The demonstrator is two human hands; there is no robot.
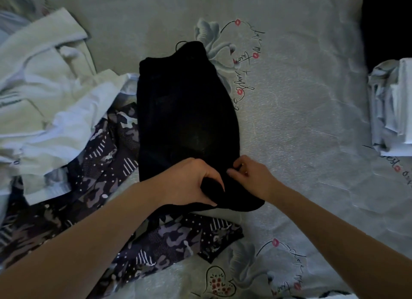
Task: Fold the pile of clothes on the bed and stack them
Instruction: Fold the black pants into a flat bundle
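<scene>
A: Where is the black garment (pixel 185 111) sitting, and who is gripping it?

B: It is lying lengthwise on the printed bedsheet (pixel 301 120), near the middle, its left edge overlapping the camouflage-print garment (pixel 111 164); the left hand (pixel 189 182) is curling its fingers round a bunched fold at the near end, clamped on the cloth; the right hand (pixel 249 176) is pinching the same near edge just beside it, fingertips together on the fabric.

A: How is it going to handle?

B: I am judging it soft and limp, probably a knit; it is sagging into rounded edges rather than holding a crease, so it is likely drooping wherever it is unsupported; light enough for two hands, not slippery, nothing fragile about it. Taking it by the two near corners, as the hands are nearly doing, seems best for bringing that end over towards the far end.

A: And the rest?

B: The pile of pale clothes (pixel 44 86) is lying crumpled at the left, thin and wrinkled, touching the camouflage piece, which is looking smooth and partly mesh-like; a stack of folded white clothes (pixel 394 111) is resting at the right edge, well apart, with a dark folded item (pixel 385 31) behind it.
</scene>
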